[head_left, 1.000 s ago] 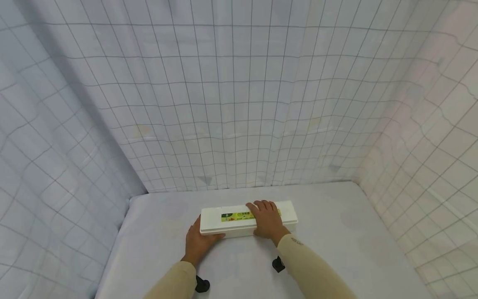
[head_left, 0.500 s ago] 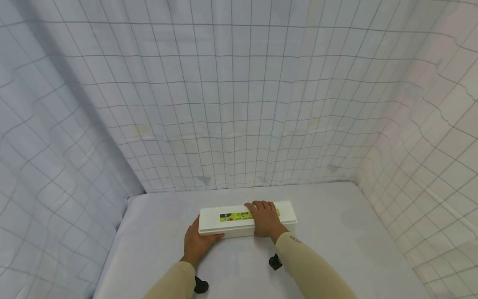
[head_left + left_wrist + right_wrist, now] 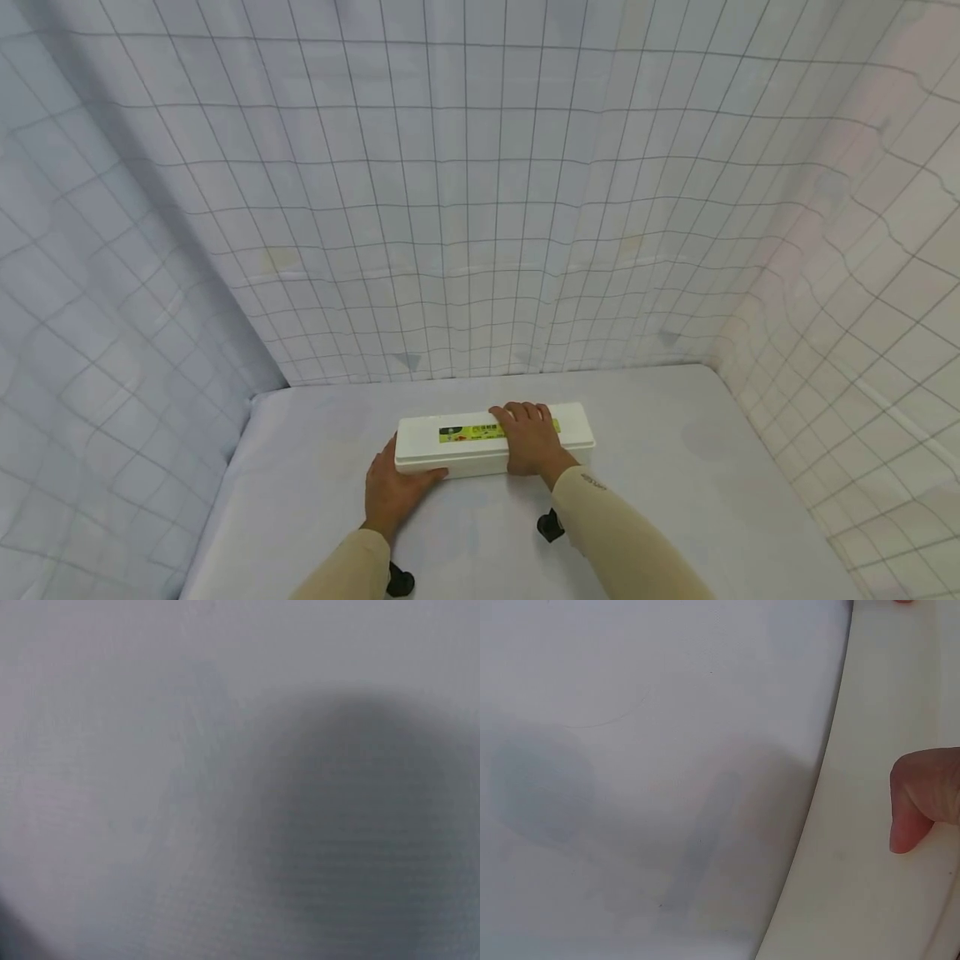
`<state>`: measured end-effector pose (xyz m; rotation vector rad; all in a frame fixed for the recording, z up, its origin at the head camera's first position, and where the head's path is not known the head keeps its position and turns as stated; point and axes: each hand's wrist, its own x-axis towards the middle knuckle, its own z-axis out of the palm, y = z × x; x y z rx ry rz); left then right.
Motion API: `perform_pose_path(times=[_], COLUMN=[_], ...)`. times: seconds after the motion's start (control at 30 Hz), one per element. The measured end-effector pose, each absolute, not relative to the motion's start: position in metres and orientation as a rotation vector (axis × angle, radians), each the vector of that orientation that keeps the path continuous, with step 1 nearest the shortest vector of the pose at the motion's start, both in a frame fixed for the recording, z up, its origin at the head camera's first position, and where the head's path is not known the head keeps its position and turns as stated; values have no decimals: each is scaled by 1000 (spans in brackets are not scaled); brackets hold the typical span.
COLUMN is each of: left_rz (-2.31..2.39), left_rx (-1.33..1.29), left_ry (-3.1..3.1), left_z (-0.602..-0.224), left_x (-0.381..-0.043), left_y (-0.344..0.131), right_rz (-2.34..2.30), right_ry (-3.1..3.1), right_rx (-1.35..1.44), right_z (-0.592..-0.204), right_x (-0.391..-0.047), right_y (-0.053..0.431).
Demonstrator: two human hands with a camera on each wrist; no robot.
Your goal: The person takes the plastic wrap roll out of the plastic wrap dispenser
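Note:
A long white plastic storage box (image 3: 421, 439) with a lid and a yellow-green label (image 3: 467, 433) lies crosswise on the white-covered table. My left hand (image 3: 392, 492) grips its left end, the thumb along the lower front. Over the lid, right of centre, my right hand (image 3: 531, 442) holds the box with its fingers on top, partly covering the label. The right wrist view shows the right thumb (image 3: 922, 791) bent against the box's pale front wall (image 3: 840, 825). In the left wrist view only a blurred pale surface with a dark shadow appears; the hand is out of that picture.
Grid-patterned white sheets (image 3: 480, 208) hang behind the table (image 3: 660, 467) and on both sides. Black wrist-camera mounts (image 3: 551, 526) stick out by each forearm. Beige sleeves (image 3: 622, 533) reach in from the front.
Box and hands sit slightly further left in the head view, while the background also shifts a little. Both hands keep the same hold.

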<state>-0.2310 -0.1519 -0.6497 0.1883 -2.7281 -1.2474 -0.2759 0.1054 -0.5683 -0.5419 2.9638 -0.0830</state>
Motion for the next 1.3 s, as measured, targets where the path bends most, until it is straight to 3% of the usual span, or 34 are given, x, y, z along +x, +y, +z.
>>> perform_pose_path(times=[0.67, 1.3], left_rz=[-1216, -1144], left_rx=[177, 171], left_ry=[-2677, -2641], left_z=[-659, -663], left_x=[-232, -232], left_y=[-151, -152], right_rz=[-107, -109], right_ry=[2869, 2831], right_rx=[-520, -598], right_z=[-544, -549], right_x=[-278, -284], right_y=[107, 111])
